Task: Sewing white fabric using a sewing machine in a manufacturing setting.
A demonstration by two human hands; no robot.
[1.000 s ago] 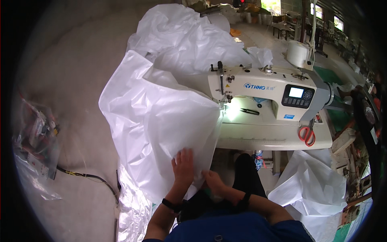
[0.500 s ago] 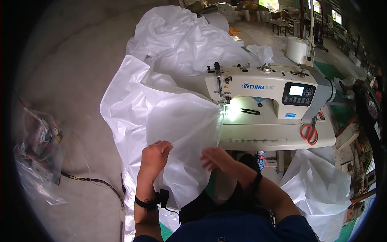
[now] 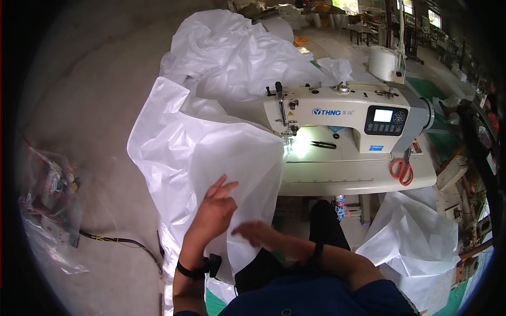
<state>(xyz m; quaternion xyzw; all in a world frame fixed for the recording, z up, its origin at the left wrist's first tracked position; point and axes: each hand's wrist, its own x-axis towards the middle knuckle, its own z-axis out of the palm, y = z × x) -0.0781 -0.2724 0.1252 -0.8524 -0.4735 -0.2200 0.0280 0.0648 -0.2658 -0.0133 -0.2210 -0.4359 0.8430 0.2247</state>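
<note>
Left hand: the left hand (image 3: 215, 209) is lying flat on the white plastic sheet (image 3: 211, 152), fingers spread and pointing up and to the right – pressing on it, not gripping; a dark band is sitting on the wrist.
Right hand: the right hand (image 3: 256, 233) is reaching leftward just below the left one, fingers stretched out loosely at the sheet's lower edge; it is blurred, so I cannot tell whether it is pinching the plastic.
Sheet: it is draping over the person's lap and the near left corner of the table, one edge running up to the needle area – the rest is billowing to the left and down toward the floor.
Table: the pale sewing table (image 3: 363, 176) is standing just beyond the hands.
Machine: a cream sewing machine (image 3: 342, 113) is sitting on the table, its lamp lighting the bed.
Small tools: black thread snips (image 3: 322, 144) are lying on the bed; red-handled scissors (image 3: 401, 171) are lying near the table's right edge.
Behind: more white plastic (image 3: 237, 52) is piling up beyond the machine; a white thread cone (image 3: 383, 63) is standing at its far right.
Far left: a clear bag of oddments (image 3: 50, 203) is lying on the concrete floor (image 3: 89, 79).
</note>
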